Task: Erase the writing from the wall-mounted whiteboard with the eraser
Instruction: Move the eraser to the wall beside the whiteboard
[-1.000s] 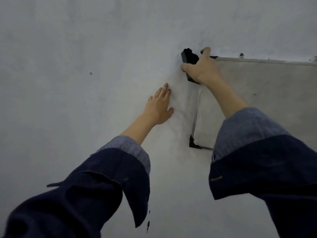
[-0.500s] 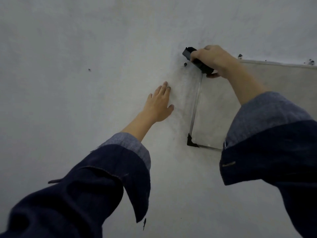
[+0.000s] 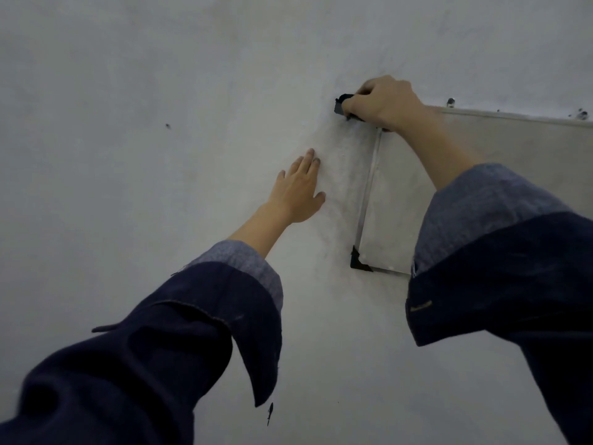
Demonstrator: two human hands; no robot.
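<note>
- The whiteboard [image 3: 401,200] is hanging on the wall [image 3: 160,123] off to the right, and it's getting cut off by the frame edge plus the right sleeve [image 3: 500,252], so I'm only seeing its left strip. No writing showing on that part; can't say about the rest.
- The right hand [image 3: 385,102] is sitting right at the board's top-left corner, fingers curled around the black eraser [image 3: 341,106]. So the board surface is lying down and to the right of that hand, which I'm guessing is the way the next wipe needs to go.
- The left hand [image 3: 298,191] is lying flat on the bare wall just left of the board, fingers straight, holding nothing. It's farther from the eraser.
- The eraser is mostly hiding under the fingers, only its left end poking out, so I can't tell its long axis or whether its pad is touching anything.
</note>
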